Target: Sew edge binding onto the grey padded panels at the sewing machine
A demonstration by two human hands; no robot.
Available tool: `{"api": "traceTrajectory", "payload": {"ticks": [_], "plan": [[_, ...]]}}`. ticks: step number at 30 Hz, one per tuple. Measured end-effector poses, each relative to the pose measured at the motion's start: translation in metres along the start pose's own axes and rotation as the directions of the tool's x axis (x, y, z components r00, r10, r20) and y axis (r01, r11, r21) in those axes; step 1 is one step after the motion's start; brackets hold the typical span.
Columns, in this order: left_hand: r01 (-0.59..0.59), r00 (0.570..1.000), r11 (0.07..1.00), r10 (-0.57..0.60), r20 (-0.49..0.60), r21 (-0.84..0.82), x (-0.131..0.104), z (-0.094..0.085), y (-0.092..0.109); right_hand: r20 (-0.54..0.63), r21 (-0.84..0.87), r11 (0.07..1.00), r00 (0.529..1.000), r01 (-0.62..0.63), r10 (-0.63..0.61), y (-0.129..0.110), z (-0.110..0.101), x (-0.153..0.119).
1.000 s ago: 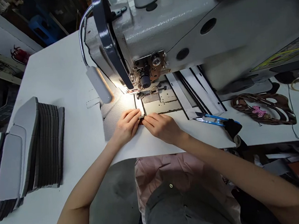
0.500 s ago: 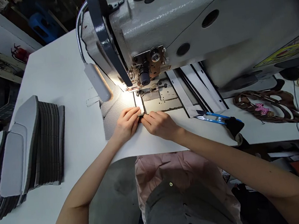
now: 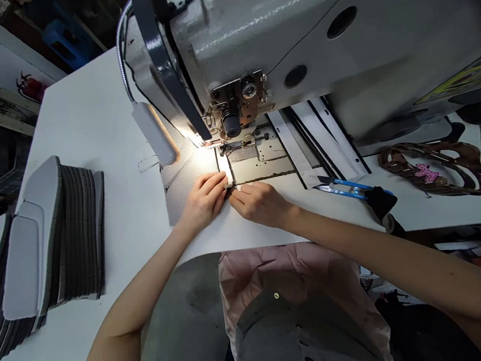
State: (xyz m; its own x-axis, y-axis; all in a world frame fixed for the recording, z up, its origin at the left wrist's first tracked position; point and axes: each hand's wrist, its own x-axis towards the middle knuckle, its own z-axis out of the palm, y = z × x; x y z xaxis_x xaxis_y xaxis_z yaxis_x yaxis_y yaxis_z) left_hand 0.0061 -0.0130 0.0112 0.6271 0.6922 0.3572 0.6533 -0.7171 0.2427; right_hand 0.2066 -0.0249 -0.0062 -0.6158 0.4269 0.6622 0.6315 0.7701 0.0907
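A grey mesh fabric piece (image 3: 182,194) lies flat left of the sewing machine's needle area, with a narrow white strip (image 3: 224,168) running from under the presser foot towards me. My left hand (image 3: 205,198) rests on the fabric's right edge, its fingers pressed together on the near end of the strip. Close against it, my right hand (image 3: 257,203) pinches the same end from the right. The fingertips of both hands nearly meet and cover the strip's end. The machine's lamp (image 3: 155,133) lights this spot.
White strips with black edges (image 3: 305,146) lie right of the needle plate, near blue-handled snips (image 3: 343,189). Further right is a brown hair clip (image 3: 435,170). Stacked grey padded pieces (image 3: 50,238) stand at the left. The machine head (image 3: 277,35) overhangs the table.
The view has shifted slightly. My right hand's fingers have moved slightly at the strip's end; my left hand stays in nearly the same place.
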Motion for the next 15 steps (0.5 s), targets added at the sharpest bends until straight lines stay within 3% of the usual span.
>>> {"api": "traceTrajectory", "payload": {"ticks": [4,7,12,15], "plan": [[0.009,0.999,1.0,-0.009,0.048,-0.005,0.004,-0.005,0.001,0.031,0.011,0.997,0.997,-0.075,0.075,-0.006,-0.005,-0.005],[0.02,1.0,1.0,-0.021,0.018,0.019,0.01,-0.006,0.001,0.057,0.018,0.993,0.992,-0.117,0.116,-0.009,-0.006,-0.007],[0.015,0.999,0.995,-0.018,0.028,0.101,0.02,-0.006,-0.002,0.132,0.049,0.991,0.985,-0.122,0.115,-0.009,-0.006,-0.008],[-0.014,0.999,0.995,0.009,0.054,0.099,0.02,-0.007,-0.003,0.109,0.04,0.993,0.988,-0.114,0.109,-0.009,-0.006,-0.008]]}}
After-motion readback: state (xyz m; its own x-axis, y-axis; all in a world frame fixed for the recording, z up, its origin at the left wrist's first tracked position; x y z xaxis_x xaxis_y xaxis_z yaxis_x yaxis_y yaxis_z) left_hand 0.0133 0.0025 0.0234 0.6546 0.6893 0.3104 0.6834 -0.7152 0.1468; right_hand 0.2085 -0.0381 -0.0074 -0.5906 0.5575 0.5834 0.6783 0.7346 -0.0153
